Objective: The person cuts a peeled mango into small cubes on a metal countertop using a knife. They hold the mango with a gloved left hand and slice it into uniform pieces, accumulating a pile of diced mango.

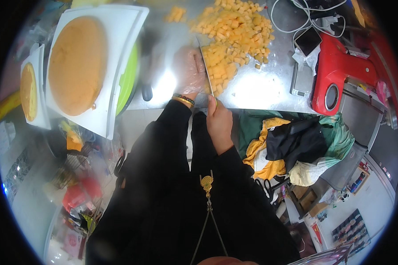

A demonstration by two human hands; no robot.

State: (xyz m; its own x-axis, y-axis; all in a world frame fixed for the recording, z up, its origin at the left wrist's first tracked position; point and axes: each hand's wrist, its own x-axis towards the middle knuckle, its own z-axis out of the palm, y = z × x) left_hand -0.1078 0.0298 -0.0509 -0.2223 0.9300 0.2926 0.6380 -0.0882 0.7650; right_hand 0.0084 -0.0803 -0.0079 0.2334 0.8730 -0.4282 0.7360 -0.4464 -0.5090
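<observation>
My right hand (220,124) is closed around the handle of a long knife (207,70) at the steel table's front edge. The blade points away from me, along the left side of many diced orange fruit pieces (238,26), perhaps mango. In a clear plastic glove, my left hand (189,70) lies just left of the blade, blurred. Its fingers are partly hidden, and whether it holds a piece cannot be told. A small separate group of cubes (176,14) lies farther back.
Left are a round sponge cake (78,66) on a white board, a smaller cake (29,92) and a green round item (127,79). Right are a red machine (338,73), a small scale (301,79), a phone (307,41) and white cables. Clothes (295,142) hang below the table's edge (268,109).
</observation>
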